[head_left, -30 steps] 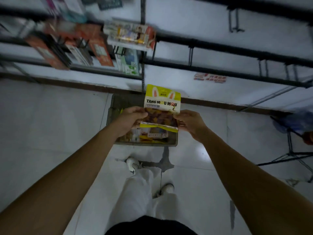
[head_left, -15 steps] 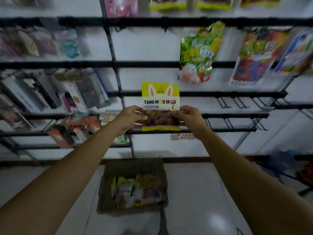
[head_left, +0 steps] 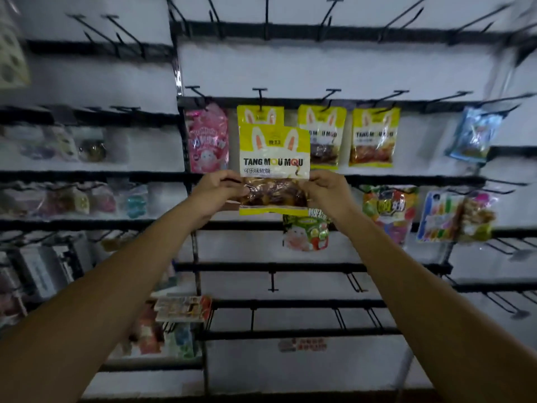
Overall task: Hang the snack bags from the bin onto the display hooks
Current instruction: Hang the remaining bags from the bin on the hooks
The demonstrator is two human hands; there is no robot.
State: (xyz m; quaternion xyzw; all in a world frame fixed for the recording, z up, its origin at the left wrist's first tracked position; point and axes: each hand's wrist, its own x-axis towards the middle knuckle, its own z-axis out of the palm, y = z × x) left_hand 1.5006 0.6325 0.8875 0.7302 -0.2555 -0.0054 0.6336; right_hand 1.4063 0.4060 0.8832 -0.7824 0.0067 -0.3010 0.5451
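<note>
A yellow and white snack bag printed TANG MOU MOU is held upright in front of the display rack. My left hand pinches its left edge and my right hand pinches its right edge. Directly behind its top hangs an identical yellow bag on a black display hook. Two more of the same bags hang to the right. The bin is out of view.
A pink bag hangs left of the yellow ones. Colourful bags hang on the row below. Bare hooks stick out on lower rails and along the top rail. The left rack section holds blurred packets.
The view has swung up from the floor bin to the upper rack. Both hands have raised the bag, which now sits in front of the row of matching yellow bags.
</note>
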